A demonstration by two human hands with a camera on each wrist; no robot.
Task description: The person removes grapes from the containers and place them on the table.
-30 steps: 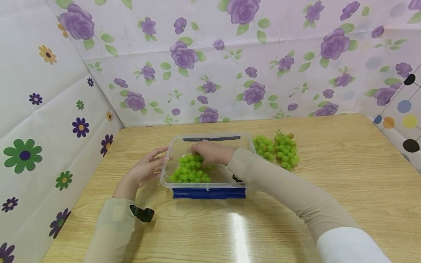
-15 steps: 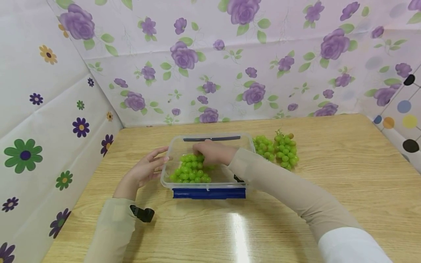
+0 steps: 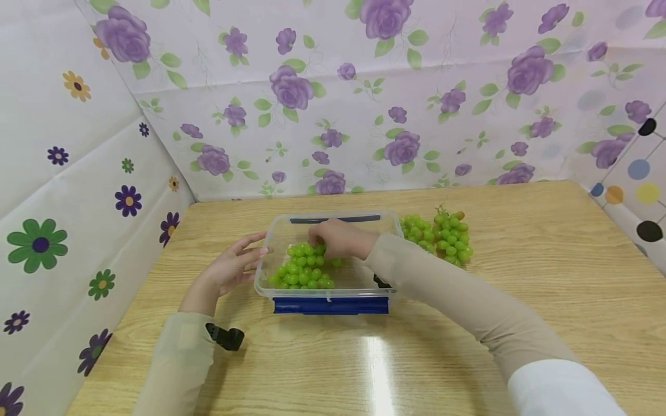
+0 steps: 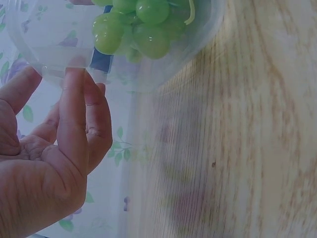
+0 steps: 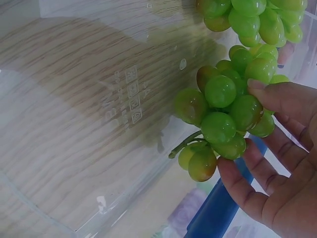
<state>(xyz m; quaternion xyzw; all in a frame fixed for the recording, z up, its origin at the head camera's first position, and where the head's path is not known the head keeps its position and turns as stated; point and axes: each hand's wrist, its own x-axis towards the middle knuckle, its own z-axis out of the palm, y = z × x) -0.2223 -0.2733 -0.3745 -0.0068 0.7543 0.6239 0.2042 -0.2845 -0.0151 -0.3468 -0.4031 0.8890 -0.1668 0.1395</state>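
The right hand's thumb and fingers [image 5: 283, 98] curve round a green grape bunch [image 5: 220, 91] near the centre-right of the right wrist view, thumb on one side and the other fingertips on the opposite side; how firmly they hold it I cannot tell. In the head view this right hand [image 3: 340, 238] is inside the clear box [image 3: 296, 293], just above the middle of the box. The left hand [image 3: 229, 270], left of centre, has its fingers spread and loosely bent, fingertips against the box's left wall.

Judging by how things lie, the loading looks about half done: the held bunch is in the box with a second bunch [image 3: 302, 280] beside it at lower left, while a third bunch [image 3: 420, 234] and a fourth bunch [image 3: 452, 238] lie on the table [image 3: 520, 260] right of the box. No lid shows.

The held grapes are glossy and oval, mostly bright green with brownish-red patches, and a curved green stem [image 5: 184, 142] points to the lower left of the right wrist view
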